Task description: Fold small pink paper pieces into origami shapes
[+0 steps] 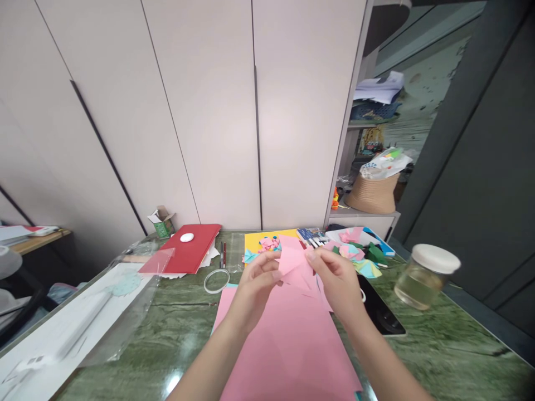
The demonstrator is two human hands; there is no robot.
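A small piece of pink paper (292, 256) is raised between my two hands above the table. My left hand (259, 278) pinches its left side between thumb and fingers. At the upper right edge, my right hand (334, 275) grips the same paper with thumb and forefinger. Below them lies a large stack of pink paper sheets (288, 345), with teal showing at its edges. Other pink pieces overlap just behind the held paper, so its lower outline is hard to make out.
A lidded jar of liquid (424, 278) and a black tablet (382, 312) are at right. Folded colored paper (359, 253) lies behind. A tape roll (216, 281), pens (223, 254), a red folder (188, 250) and a plastic-sleeved drawing (96, 312) lie left. Cabinet doors (209, 111) stand behind.
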